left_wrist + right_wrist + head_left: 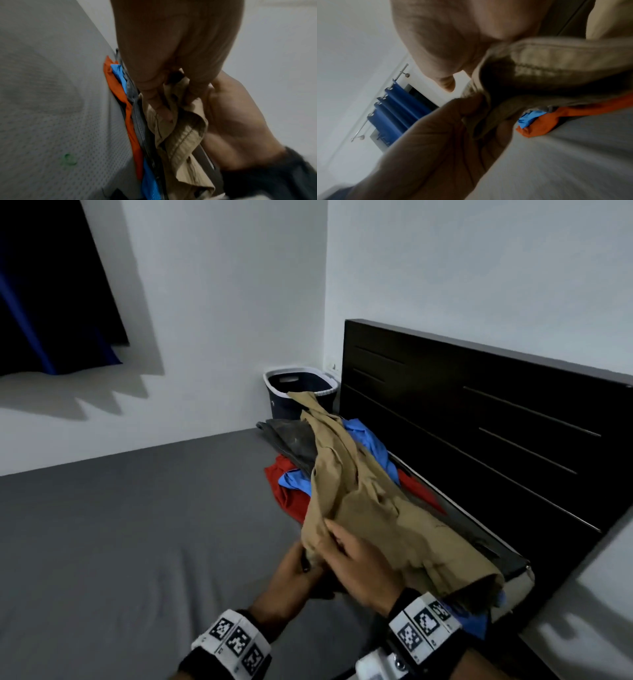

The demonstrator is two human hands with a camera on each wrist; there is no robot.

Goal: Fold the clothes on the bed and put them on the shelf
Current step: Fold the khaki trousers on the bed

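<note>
A tan garment (373, 501) hangs lifted above a heap of clothes at the head of the bed (120, 525). Both hands hold its near edge. My left hand (294, 566) grips the hem from below, fingers curled into the cloth (171, 121). My right hand (356, 556) pinches the same tan edge (539, 65) from above. Under it lie a red garment (291, 498), a blue garment (370, 443) and a dark grey one (291, 440). No shelf is in view.
A dark wooden headboard (479, 412) runs along the right. A dark laundry basket (298, 392) with a white rim stands in the corner beyond the bed. A blue curtain (44, 302) hangs at the upper left. White walls surround the bed.
</note>
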